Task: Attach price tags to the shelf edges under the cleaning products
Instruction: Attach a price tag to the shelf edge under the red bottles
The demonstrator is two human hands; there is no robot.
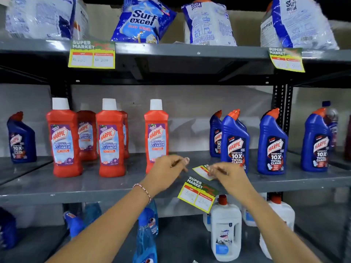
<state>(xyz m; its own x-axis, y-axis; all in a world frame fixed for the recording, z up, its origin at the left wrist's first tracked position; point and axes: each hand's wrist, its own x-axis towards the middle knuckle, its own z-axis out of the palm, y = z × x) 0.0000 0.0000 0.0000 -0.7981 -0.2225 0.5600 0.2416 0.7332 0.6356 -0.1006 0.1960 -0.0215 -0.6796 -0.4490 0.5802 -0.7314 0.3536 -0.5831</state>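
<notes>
A yellow-and-green price tag [197, 194] hangs tilted on the front edge of the middle grey shelf [76, 192]. Just above it my right hand [228, 175] pinches a second, smaller price tag [201, 171] over the shelf top. My left hand [167, 171] hovers beside it, fingers curled, thumb and forefinger close together; I cannot see anything in it. Red Harpic bathroom cleaner bottles [111, 141] stand left of my hands and blue Harpic bottles [235, 143] to the right.
Two more tags [92, 54] [286, 58] hang on the upper shelf edge under Surf Excel bags [142, 21]. White bottles [226, 230] and blue spray bottles [146, 236] fill the lower shelf. A black upright [281, 103] stands at the right.
</notes>
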